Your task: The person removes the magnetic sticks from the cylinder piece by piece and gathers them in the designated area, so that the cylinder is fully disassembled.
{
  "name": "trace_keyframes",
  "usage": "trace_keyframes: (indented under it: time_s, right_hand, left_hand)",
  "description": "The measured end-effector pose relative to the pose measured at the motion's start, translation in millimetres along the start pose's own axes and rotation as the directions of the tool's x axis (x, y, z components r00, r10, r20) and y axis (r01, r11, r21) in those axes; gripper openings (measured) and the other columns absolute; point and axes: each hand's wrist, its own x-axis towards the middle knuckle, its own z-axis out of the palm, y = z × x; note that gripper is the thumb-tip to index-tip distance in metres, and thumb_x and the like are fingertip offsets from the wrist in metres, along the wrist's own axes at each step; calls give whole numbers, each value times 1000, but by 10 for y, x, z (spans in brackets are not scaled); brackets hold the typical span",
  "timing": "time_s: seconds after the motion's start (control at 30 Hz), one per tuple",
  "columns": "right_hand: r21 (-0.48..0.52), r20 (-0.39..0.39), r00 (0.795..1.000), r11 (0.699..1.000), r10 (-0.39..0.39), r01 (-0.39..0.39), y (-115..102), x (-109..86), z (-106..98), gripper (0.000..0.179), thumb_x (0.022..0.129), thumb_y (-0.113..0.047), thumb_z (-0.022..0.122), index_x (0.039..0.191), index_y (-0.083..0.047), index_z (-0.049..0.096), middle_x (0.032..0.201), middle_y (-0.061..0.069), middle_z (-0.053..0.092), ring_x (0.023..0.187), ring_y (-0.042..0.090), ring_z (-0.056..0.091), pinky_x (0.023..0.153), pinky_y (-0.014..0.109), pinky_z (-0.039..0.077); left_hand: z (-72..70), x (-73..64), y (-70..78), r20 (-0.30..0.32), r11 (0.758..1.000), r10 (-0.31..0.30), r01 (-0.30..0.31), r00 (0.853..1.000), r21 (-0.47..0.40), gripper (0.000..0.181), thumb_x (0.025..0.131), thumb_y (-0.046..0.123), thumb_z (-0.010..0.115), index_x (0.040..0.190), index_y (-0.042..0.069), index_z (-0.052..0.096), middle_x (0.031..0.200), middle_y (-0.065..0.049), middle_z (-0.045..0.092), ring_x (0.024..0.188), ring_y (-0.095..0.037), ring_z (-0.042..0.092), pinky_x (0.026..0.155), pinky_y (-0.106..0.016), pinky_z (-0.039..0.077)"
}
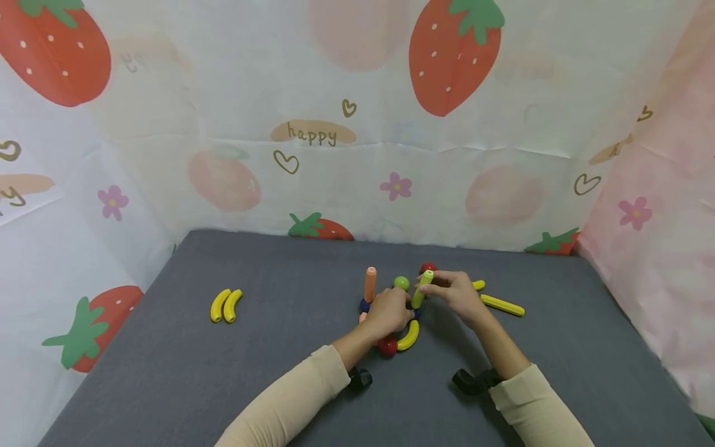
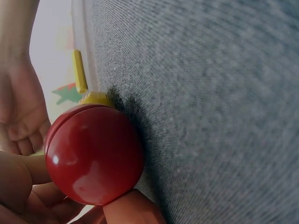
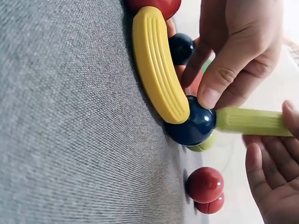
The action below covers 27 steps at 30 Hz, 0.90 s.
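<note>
My left hand (image 1: 389, 311) holds a dark blue ball (image 3: 194, 123), its thumb on the ball's top side. My right hand (image 1: 455, 298) pinches a light green ridged rod (image 1: 422, 288) near its upper end. The rod stands nearly upright, its lower end touching the blue ball. A yellow curved rod (image 3: 159, 65) runs from this ball to a red ball (image 2: 96, 154). Another dark blue ball (image 1: 365, 306) sits left of my left hand, with an orange rod (image 1: 370, 285) upright on it. My left hand hides part of this ring of pieces.
A light green ball (image 1: 401, 283) lies behind my hands, with red balls (image 3: 204, 185) nearby. To the right are a straight yellow rod (image 1: 503, 305) and another yellow piece (image 1: 477, 285). Two curved yellow rods (image 1: 220, 305) lie at left. A printed curtain (image 1: 324, 186) borders the grey table (image 1: 279, 267).
</note>
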Motion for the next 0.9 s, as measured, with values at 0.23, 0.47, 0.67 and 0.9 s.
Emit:
trace_keyframes:
  time_s: [0.23, 0.47, 0.67, 0.9]
  right_hand:
    - [-8, -129, 991, 1000, -17, 16, -155, 21, -145, 43, 94, -23, 67, 120, 10, 63, 94, -10, 69, 84, 3, 65, 80, 25, 56]
    - [-95, -146, 989, 995, -18, 4, -191, -44, -233, 42, 94, -26, 66, 121, 6, 64, 109, 11, 70, 86, 3, 64, 79, 24, 55]
    - [-132, -155, 988, 991, -4, -17, -161, -125, -304, 44, 93, -30, 67, 122, 3, 65, 115, 22, 68, 89, -2, 64, 85, 30, 57]
    - [-228, -154, 988, 974, -28, -8, -141, -228, -425, 45, 94, -29, 66, 126, 2, 63, 118, 25, 67, 87, -6, 64, 79, 32, 58]
  left_hand:
    - [-28, -1, 26, -20, 1000, -7, 7, 1000, 21, 28, 90, 20, 70, 117, 12, 73, 114, -4, 72, 102, -25, 67, 81, -35, 55]
    - [-6, -18, 29, -39, 997, 18, -15, 999, 72, 28, 91, 21, 69, 117, 13, 73, 114, -3, 73, 106, -23, 66, 91, -40, 51]
    - [35, -24, 11, -66, 996, 31, -26, 997, 85, 29, 91, 21, 69, 118, 13, 72, 115, -3, 73, 106, -22, 66, 93, -41, 50]
    - [34, -50, 1, -61, 997, 57, -54, 997, 60, 30, 91, 18, 69, 121, 14, 71, 118, -3, 72, 105, -21, 66, 94, -42, 49]
